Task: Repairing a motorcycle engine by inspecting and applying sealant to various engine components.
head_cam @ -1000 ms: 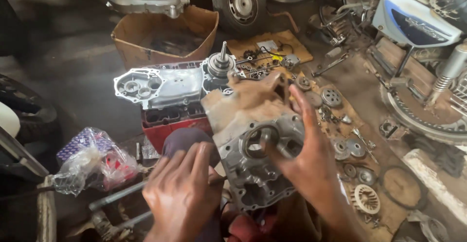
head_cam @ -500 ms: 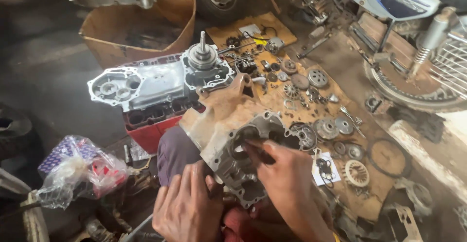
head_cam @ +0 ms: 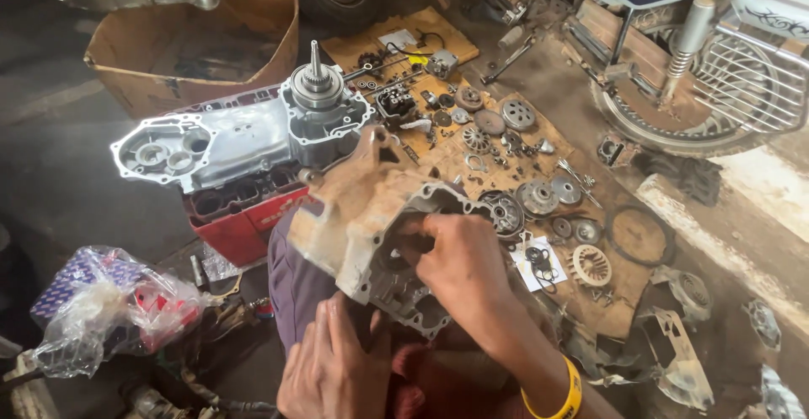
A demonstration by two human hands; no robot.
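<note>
The right hand (head_cam: 459, 267) lay over the open face of a grimy engine crankcase half (head_cam: 371, 225), fingers curled into its cavity and gripping the rim. The left hand (head_cam: 333, 364) pressed flat against the casing's lower edge, fingers spread, steadying it on the person's lap. Just behind stood a cleaner silver engine case (head_cam: 244, 136) on a red crate (head_cam: 253, 217). Gears and small parts (head_cam: 506, 145) were scattered across the cardboard sheet (head_cam: 624, 301) to the right.

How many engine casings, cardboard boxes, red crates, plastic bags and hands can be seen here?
Engine casings: 2, one held, one on the crate
Cardboard box: 1
Red crate: 1
Plastic bag: 1
Hands: 2, left hand, right hand
Total: 7
</note>
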